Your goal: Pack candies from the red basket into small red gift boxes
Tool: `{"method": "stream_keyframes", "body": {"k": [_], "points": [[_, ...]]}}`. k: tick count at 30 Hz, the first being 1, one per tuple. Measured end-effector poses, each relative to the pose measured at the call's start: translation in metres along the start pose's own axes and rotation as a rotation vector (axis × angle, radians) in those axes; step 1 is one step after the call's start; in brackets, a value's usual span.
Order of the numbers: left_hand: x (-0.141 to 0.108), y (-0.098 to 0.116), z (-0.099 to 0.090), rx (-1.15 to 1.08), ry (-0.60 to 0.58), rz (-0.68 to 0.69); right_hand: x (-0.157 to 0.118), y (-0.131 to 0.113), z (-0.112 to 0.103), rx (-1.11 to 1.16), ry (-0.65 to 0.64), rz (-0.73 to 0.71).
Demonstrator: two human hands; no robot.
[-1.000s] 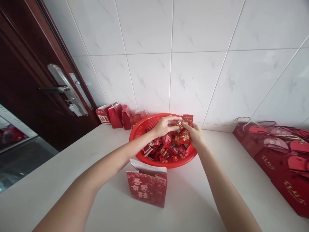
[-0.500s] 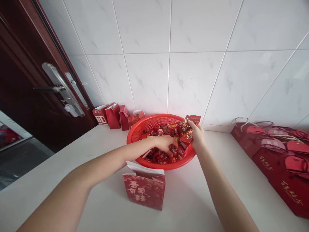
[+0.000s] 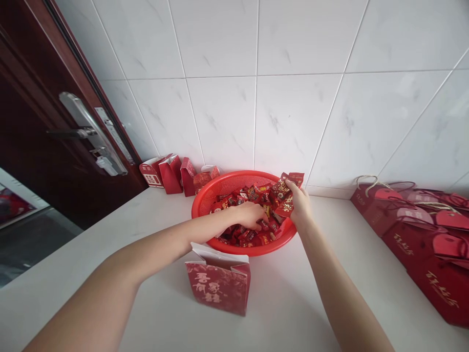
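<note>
A red plastic basket (image 3: 244, 250) with perforated walls holds a heap of red-wrapped candies (image 3: 256, 239). Inside it, my left hand (image 3: 251, 215) reaches down with curled fingers; the fingertips are sunk among the wrappers, so what they pinch is hidden. Over the basket's right rim, my right hand (image 3: 298, 198) grips several red and gold candy packets (image 3: 287, 190), held between thumb and fingers. A red paper gift box (image 3: 220, 288) with pale lettering stands upright in front of the basket, its top flaps apart, below my left forearm.
Small red paper boxes (image 3: 170, 176) stand by the wall at the back left. Rows of dark red gift bags (image 3: 406, 249) with cord handles fill the right side of the white counter (image 3: 293, 303). A dark wooden door (image 3: 40, 122) with a metal handle is at left.
My left hand has curled closer and its fingers have sunk further among the candies. My right hand keeps its packets at the basket's right rim. The view has shifted slightly.
</note>
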State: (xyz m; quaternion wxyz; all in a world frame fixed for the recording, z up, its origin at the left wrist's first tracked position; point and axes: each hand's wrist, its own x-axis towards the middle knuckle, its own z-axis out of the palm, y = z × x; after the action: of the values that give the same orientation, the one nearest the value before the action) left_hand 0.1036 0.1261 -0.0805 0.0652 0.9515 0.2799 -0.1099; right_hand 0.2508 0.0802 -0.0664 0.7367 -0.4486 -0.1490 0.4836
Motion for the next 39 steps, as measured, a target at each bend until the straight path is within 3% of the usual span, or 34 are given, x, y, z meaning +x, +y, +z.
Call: {"method": "stream_keyframes", "body": {"k": [14,24,26,32,39], "points": [[-0.006,-0.003,-0.016,-0.064,-0.017,-0.076,-0.002,0.0,0.001,0.039,-0.081,0.006],[-0.01,0.003,-0.017,-0.11,-0.28,-0.012,-0.004,-0.002,0.001,0.001,-0.068,0.009],[-0.009,-0.002,-0.015,-0.164,-0.248,0.017,-0.003,-0.001,0.0,-0.006,-0.076,0.004],[-0.011,-0.021,-0.02,-0.298,0.017,-0.003,-0.001,0.001,-0.001,-0.015,-0.097,-0.009],[-0.012,-0.025,-0.019,-0.222,-0.05,-0.025,0.0,0.001,0.0,-0.02,-0.09,-0.011]]}}
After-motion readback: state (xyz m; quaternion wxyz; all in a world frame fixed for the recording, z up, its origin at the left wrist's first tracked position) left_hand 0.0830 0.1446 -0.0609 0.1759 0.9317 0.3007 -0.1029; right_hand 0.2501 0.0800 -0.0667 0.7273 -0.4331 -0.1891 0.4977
